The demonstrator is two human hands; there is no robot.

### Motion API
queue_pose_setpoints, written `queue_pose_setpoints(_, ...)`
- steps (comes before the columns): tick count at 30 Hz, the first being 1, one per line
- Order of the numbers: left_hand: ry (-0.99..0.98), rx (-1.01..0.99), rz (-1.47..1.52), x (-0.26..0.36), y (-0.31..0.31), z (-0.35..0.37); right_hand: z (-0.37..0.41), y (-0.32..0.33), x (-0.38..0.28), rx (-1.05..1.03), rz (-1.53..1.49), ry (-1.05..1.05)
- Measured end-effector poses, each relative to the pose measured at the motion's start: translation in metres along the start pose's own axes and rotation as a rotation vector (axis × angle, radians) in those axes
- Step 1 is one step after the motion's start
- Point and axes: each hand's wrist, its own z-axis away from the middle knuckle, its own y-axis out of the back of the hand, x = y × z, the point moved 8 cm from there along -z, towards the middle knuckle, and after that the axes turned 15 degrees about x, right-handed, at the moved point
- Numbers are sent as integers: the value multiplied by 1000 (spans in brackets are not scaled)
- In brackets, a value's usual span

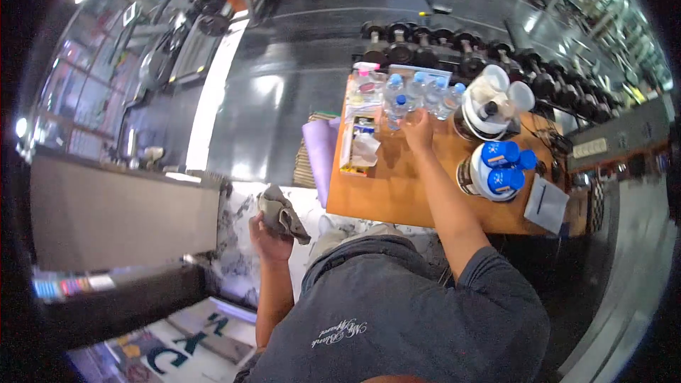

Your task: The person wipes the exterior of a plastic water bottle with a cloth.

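Grey cloth in left hand; right hand at water bottles.

A wooden table stands on a dark, glossy floor. Just beyond the table runs a row of dumbbells — well to its left stand gym machines, with a bright strip on the floor between. A marble counter sits by its near-left corner.

1. Big dark letters, "Y" and "C" legible among them, mark the pale floor sign.
2. White script logo on the person's dark shirt: unreadable.
3. Water bottles, far edge of the wooden table: labels blurred.
4. Blue lids, right edge: illegible white marks.
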Motion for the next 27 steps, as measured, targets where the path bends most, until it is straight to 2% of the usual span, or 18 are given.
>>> queue_pose_setpoints(1,-30,9,22,0,3,12,-4,-11,-1,29,30,63)
queue_pose_setpoints(4,-131,50,68,1,19,38,-11,-50,6,-117,157,-62)
queue_pose_setpoints(8,-192,60,135,6,50,57,-8,-71,16,16,203,-14)
queue_pose_setpoints(11,-285,-121,142,7,66,64,-2,-62,11,0,-8,-27)
queue_pose_setpoints(15,-254,1,202,2,74,62,6,-28,18,-24,-23,-134)
queue_pose_setpoints(17,-246,65,219,4,55,67,8,-2,9,-75,-253,-153)
queue_pose_setpoints(18,-216,-7,210,4,50,62,10,19,-3,-99,-361,-166)
queue_pose_setpoints(19,-181,-81,198,5,46,55,15,44,-30,-103,-608,-238)
queue_pose_setpoints(21,-29,-187,245,-2,23,48,24,77,-55,-139,-762,-307)
queue_pose_setpoints(24,121,-127,98,-16,0,31,45,93,-34,-268,-918,-462)
queue_pose_setpoints(26,244,-228,95,-37,8,-13,69,120,-66,-385,-1042,-617)
queue_pose_setpoints(27,291,-270,78,-43,-8,-16,82,129,-81,-428,-1099,-642)
